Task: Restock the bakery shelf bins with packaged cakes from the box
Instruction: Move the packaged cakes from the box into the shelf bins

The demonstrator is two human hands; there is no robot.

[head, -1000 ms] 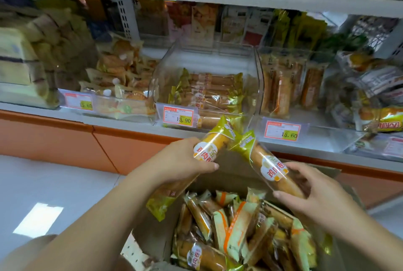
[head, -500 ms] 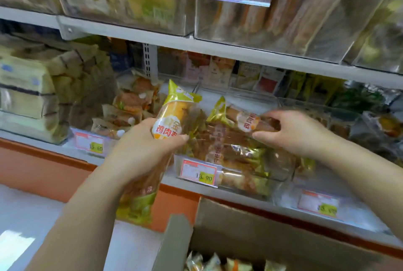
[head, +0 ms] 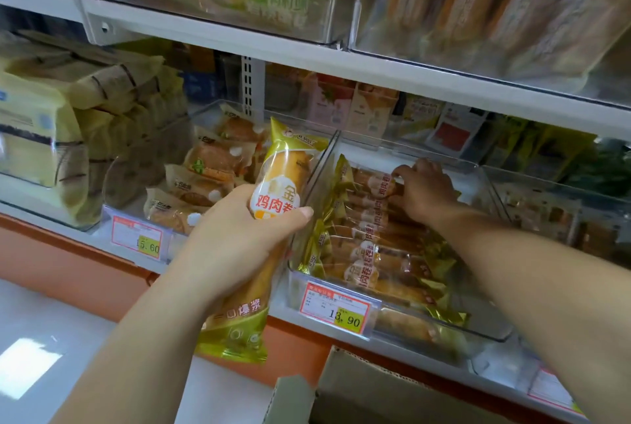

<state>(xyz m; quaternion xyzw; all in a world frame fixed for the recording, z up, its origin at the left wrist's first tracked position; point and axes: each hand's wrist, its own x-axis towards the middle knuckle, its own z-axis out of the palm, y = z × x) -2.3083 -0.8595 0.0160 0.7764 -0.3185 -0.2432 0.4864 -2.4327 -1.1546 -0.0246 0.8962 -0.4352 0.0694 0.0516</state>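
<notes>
Cake (head: 285,174): long and gold-wrapped, upright with a slight tilt, held outside the bin just left of its side wall.
Left hand (head: 235,246): fingers and thumb wrap round the cake's middle; the wrapper's lower end hangs below the wrist.
Rear cake (head: 379,184): lies crosswise at the back of the bin, on top of the stack.
Right hand (head: 425,193): reaches into the bin, fingers curled on the rear cake's end (the knuckles hide part of the grip).
Bin (head: 491,335): clear plastic on the middle shelf.
Stack (head: 372,263): matching cakes lying crosswise in the bin.
In the way: the bin's clear left wall stands between the cake and the stack; the right forearm crosses the bin's right part.
Tag (head: 336,309): reads 13.90, on the bin's front.
Box (head: 375,393): cardboard with raised flaps, below the shelf; its contents are out of view.
Left bin (head: 136,164): pale-wrapped buns, partly covered by the cake.
Upper bins (head: 341,24): clear, on the shelf above.
</notes>
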